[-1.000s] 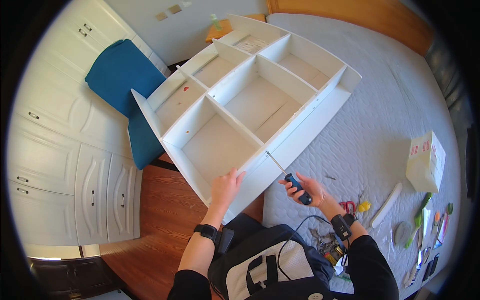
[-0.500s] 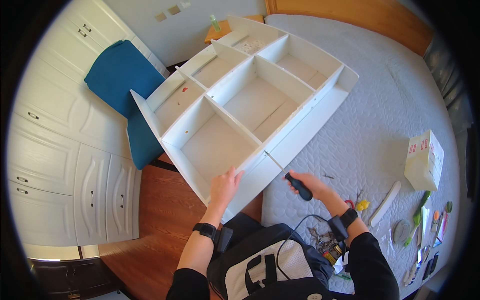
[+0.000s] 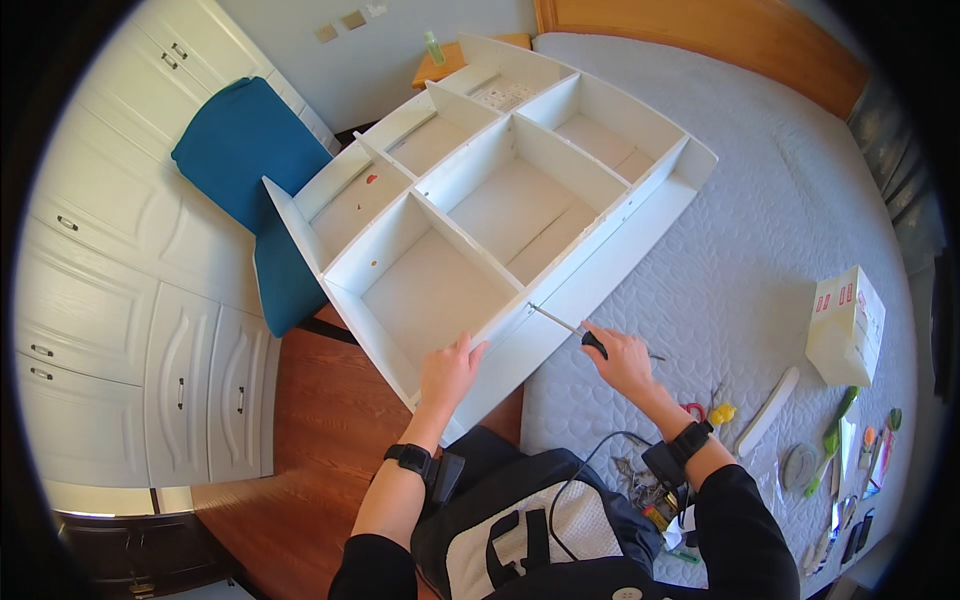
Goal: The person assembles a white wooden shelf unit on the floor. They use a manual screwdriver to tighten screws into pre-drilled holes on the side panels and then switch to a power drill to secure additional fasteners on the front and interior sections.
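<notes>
A white shelf unit (image 3: 600,250) with several compartments lies tilted in front of me, partly on the bed. My right hand (image 3: 620,362) is closed around the black handle of a screwdriver (image 3: 562,322). Its metal shaft runs left, and the tip meets the long side board near the nearest compartment's corner. My left hand (image 3: 450,375) is closed over the edge of the near side board, thumb toward the screwdriver. What its fingers press on below the edge is hidden.
The quilted bed (image 3: 750,200) stretches right, bearing a white box (image 3: 846,325), a pale strip (image 3: 768,410), a tape roll (image 3: 800,465) and loose hardware (image 3: 650,490). A blue chair (image 3: 245,150) stands behind the shelf's left side, before white cabinets (image 3: 100,300).
My right hand has shifted slightly up and turned over the screwdriver handle, covering more of it. The tip stays at the same spot; my left hand has not visibly moved.
</notes>
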### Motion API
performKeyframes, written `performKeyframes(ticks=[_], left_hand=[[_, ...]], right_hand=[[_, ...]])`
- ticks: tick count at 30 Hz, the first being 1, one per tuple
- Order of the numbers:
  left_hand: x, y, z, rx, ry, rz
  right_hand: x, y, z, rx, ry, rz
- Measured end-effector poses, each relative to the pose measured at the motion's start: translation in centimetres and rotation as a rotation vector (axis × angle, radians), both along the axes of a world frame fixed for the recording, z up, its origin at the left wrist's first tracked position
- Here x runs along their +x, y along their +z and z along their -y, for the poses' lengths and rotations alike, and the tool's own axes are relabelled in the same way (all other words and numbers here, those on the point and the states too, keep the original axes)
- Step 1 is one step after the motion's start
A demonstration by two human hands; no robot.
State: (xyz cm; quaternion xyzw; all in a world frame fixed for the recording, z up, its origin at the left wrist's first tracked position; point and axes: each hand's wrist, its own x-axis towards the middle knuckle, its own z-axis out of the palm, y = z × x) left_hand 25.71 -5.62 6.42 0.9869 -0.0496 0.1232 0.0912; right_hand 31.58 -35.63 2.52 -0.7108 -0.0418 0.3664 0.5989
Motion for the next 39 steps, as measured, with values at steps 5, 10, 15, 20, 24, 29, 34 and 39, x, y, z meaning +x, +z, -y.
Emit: performKeyframes(ticks=[5,10,15,20,24,29,34,39], left_hand=[[0.0,0.2,-0.1,-0.01,0.01,-0.016],[-0.1,-0.3,-0.1,-0.014,0.007,0.013],[-0.1,-0.4,0.0,-0.048,-0.009,0.013],[0.0,0.0,-0.1,0.0,-0.004,-0.017],[0.0,0.1,-0.2,0.031,-0.009,0.001],[-0.2,-0.1,0.0,-0.001,0.014,-0.008],[-0.1,-0.2,0.2,-0.051,-0.002,0.008],[0.0,0.2,0.0,-0.02,-0.016,-0.001]], right_hand=[[-0.8,0.7,-1.3,0.692,-0.321,-1.038],[-3.4,-1.2,-2.5,1.43,-0.117,-1.415],[-1.1,-1.5,-0.4,-0.198,-0.011,0.221],[-0.1,0.2,0.1,0.066,-0.069,-0.206],[-0.2,0.8,-0.7,0.684,-0.165,-0.941],[-2.2,-0.7,-1.7,1.111,-0.189,-1.246],[-1.8,-2.0,-0.8,-0.148,-0.047,0.158],[-1.1,-1.3,-0.3,0.079,-0.113,-0.243]])
